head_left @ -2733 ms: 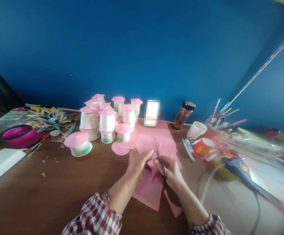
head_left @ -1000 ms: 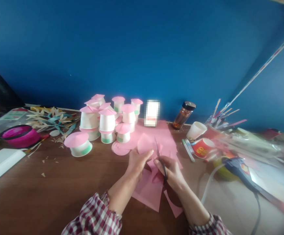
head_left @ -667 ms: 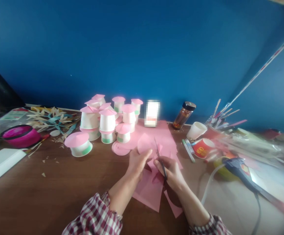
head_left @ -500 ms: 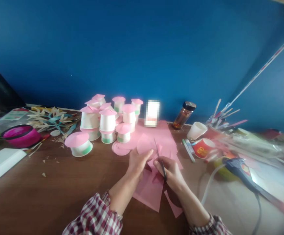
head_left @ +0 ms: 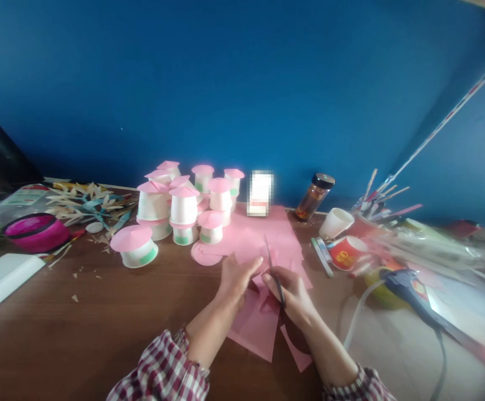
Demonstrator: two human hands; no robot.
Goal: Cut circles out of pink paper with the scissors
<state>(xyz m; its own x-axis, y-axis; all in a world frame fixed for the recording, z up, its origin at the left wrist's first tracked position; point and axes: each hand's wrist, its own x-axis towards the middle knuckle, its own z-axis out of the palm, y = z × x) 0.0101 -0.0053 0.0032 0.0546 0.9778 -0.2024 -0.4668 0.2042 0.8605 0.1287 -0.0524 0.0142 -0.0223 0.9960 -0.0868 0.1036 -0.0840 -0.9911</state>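
Observation:
My right hand [head_left: 290,292] is closed around the dark handles of a pair of scissors [head_left: 278,281], whose blades point away from me. Left of it, my left hand [head_left: 236,278] pinches a piece of pink paper [head_left: 246,243] between thumb and fingers. That piece blends with the pink sheets [head_left: 273,223] lying behind it, so its outline is hard to make out. Beneath my hands lies another pink sheet [head_left: 254,331], and a narrow pink offcut [head_left: 295,350] rests near my right wrist. A few pink discs [head_left: 206,254] lie to the left of my left hand.
Paper cups with pink cone tops [head_left: 184,207] stand in a cluster at the back left. A lidded jar [head_left: 315,196], a white cup [head_left: 336,223], a red cup [head_left: 347,253] and a glue gun [head_left: 413,289] are on the right. At far left lies a white power strip [head_left: 6,281].
The pink piece in my left hand has shifted slightly, and the scissors' blades have moved a little to the right. Both hands stay nearly in place.

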